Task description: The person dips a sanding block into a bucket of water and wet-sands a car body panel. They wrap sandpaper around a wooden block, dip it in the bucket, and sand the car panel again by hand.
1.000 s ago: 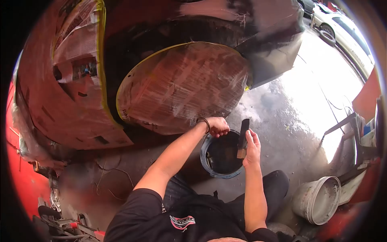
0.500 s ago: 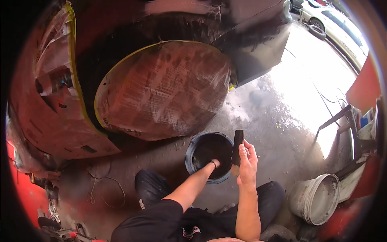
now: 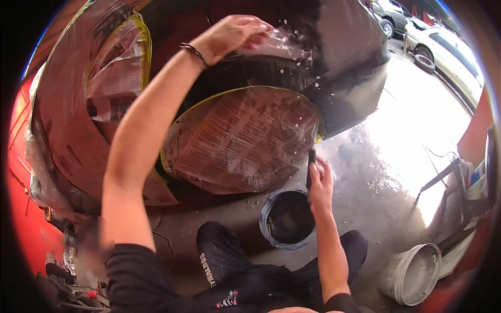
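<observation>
My left hand [image 3: 239, 37] is raised in front of the dark car panel [image 3: 344, 36], its fingers loosely bent and apart with nothing held. White water drops fly from it across the panel. Near the bucket's right rim, my right hand [image 3: 322, 182] grips a dark, narrow sanding block [image 3: 311, 169], held upright. Below sits a dark bucket [image 3: 265, 229] with murky water inside. The wheel is covered by newspaper [image 3: 245, 135] edged with yellow tape.
More taped paper [image 3: 68, 109] covers the car at left. A whitish bucket [image 3: 399, 276] stands at lower right, near a dark chair [image 3: 449, 182]. Tools and metal parts lie at lower left. A light-coloured car [image 3: 443, 49] is parked beyond a loose tire [image 3: 425, 63].
My left hand has come out of the bucket and up to the car panel, scattering water drops. The sanding block stays in my right hand, now turned more edge-on. The view has shifted.
</observation>
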Demonstrator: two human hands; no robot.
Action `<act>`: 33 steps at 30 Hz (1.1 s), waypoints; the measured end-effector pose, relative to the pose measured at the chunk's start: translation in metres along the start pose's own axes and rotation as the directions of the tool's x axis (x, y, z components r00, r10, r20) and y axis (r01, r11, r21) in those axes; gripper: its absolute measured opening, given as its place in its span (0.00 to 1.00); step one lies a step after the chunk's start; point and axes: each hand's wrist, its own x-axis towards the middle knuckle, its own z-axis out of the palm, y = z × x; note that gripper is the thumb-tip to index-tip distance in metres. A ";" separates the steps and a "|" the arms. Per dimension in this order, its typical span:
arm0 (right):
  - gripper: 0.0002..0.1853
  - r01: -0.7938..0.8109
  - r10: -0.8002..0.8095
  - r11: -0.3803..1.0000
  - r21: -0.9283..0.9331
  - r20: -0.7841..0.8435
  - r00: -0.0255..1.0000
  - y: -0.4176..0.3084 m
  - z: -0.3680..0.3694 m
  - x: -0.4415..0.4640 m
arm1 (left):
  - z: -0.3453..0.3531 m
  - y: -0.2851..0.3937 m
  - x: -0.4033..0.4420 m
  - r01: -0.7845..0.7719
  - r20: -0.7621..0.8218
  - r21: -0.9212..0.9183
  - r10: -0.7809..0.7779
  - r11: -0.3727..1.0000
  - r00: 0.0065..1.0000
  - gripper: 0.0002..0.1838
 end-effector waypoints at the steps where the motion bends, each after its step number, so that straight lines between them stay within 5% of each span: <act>1: 0.24 0.159 -0.153 0.976 -0.150 0.053 0.987 -0.030 0.028 0.013 | -0.031 -0.014 0.006 -0.204 0.023 0.391 0.213 0.897 0.977 0.18; 2: 0.24 0.392 -0.383 0.875 -0.285 0.090 0.919 -0.058 0.054 0.032 | -0.043 0.000 -0.017 -0.182 0.008 0.773 0.279 0.608 0.960 0.18; 4: 0.25 0.664 -0.692 0.552 -0.504 0.167 0.702 -0.105 0.103 0.074 | -0.082 -0.038 -0.039 -0.291 0.164 0.939 0.502 0.185 0.849 0.22; 7: 0.26 0.736 -0.886 0.211 -0.643 0.192 0.422 -0.148 0.159 0.134 | -0.108 -0.072 -0.073 -0.350 0.291 0.937 0.513 0.020 0.808 0.28; 13: 0.28 0.555 -0.899 0.328 -0.765 -0.072 0.431 -0.148 0.225 0.192 | -0.106 -0.090 -0.075 -0.285 0.218 0.958 0.562 0.032 0.798 0.31; 16: 0.27 0.598 -0.941 0.112 -0.794 0.108 0.320 -0.123 0.282 0.145 | -0.105 -0.097 -0.076 -0.268 0.187 0.962 0.593 0.050 0.783 0.31; 21: 0.25 0.542 -0.925 -0.097 -0.835 0.276 0.260 -0.140 0.244 0.158 | -0.103 -0.103 -0.075 -0.229 0.142 0.972 0.652 0.049 0.745 0.28; 22: 0.24 0.471 -0.933 -0.061 -0.880 0.219 0.287 -0.142 0.222 0.184 | -0.103 -0.106 -0.075 -0.225 0.136 0.973 0.673 0.047 0.727 0.28; 23: 0.25 0.467 -0.901 0.181 -0.865 0.045 0.432 -0.152 0.214 0.190 | -0.102 -0.109 -0.075 -0.224 0.130 0.973 0.693 0.047 0.709 0.28; 26: 0.26 0.488 -0.901 0.258 -0.834 -0.025 0.433 -0.144 0.231 0.197 | -0.101 -0.089 -0.083 -0.253 0.138 0.965 0.689 0.068 0.711 0.25; 31: 0.26 0.565 -0.911 -0.080 -0.821 0.291 0.294 -0.118 0.295 0.114 | -0.101 -0.098 -0.082 -0.242 0.044 0.954 0.721 0.174 0.691 0.24; 33: 0.25 0.578 -0.908 0.039 -0.815 0.213 0.362 -0.130 0.278 0.133 | -0.105 -0.098 -0.082 -0.245 0.037 0.953 0.731 0.180 0.681 0.24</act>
